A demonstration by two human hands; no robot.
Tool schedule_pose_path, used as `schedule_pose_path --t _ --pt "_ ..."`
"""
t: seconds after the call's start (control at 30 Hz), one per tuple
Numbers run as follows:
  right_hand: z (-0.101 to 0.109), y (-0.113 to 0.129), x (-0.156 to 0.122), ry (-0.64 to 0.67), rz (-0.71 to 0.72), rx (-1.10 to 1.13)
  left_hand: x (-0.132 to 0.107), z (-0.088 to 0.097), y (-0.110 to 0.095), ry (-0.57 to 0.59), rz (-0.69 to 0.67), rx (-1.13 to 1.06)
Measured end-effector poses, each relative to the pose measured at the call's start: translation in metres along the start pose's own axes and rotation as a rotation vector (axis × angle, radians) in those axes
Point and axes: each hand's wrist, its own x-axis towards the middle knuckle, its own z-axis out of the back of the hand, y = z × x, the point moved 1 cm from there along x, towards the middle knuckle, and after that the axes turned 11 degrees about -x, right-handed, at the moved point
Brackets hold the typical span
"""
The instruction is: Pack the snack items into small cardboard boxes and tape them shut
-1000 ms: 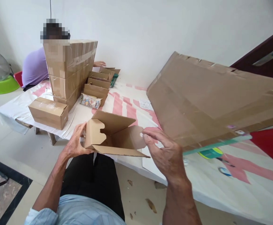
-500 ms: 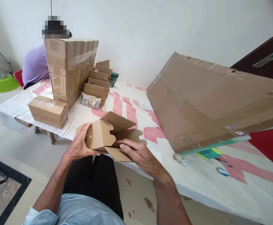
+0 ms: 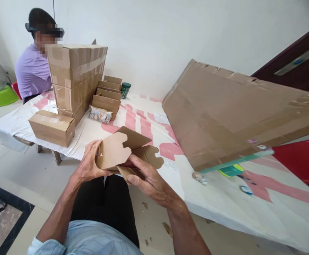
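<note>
I hold a small brown cardboard box (image 3: pixel 122 150) with its flaps open, just above the near edge of the table. My left hand (image 3: pixel 89 164) grips its left end, fingers wrapped round the side flap. My right hand (image 3: pixel 147 179) is under and against the box's lower flap, thumb pressing on it and fingers reaching into the opening. The inside of the box is hidden.
A low table (image 3: pixel 223 205) has a white cloth with pink marks. A big flat cardboard sheet (image 3: pixel 236 109) leans at the right. At the left stand a stack of taped cartons (image 3: pixel 74 74), a small closed box (image 3: pixel 52 126), several folded boxes (image 3: pixel 108 95) and a person in purple (image 3: pixel 33 71).
My right hand left the box's right flap, went under the lower flap and folded it inward. The box has turned a little. The head view shifted left.
</note>
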Motion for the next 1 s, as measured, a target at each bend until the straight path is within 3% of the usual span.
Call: schedule_pose_path --t 0.23,0.37,0.53,0.7,0.8,1.0 --pt "-0.015 0.012 0.008 0.131 0.097 -0.166 0.001 -0.002 0.003 -0.010 -0.014 -0.005" --pt "-0.007 0.006 0.003 0.111 0.073 -0.207 -0.001 0.004 0.014 -0.021 0.025 -0.082" --pt "0.013 -0.031 -0.008 -0.141 -0.082 -0.384 -0.003 0.010 0.029 -0.068 0.189 -0.203" --pt "0.020 -0.067 0.000 -0.335 -0.099 -0.366 -0.001 0.011 0.041 -0.136 0.311 -0.249" --pt "0.018 -0.080 0.008 -0.397 -0.076 -0.330 0.000 0.011 0.046 -0.160 0.332 -0.266" --pt "0.006 -0.111 0.002 -0.783 -0.125 -0.371 -0.004 0.017 0.053 -0.082 0.296 -0.363"
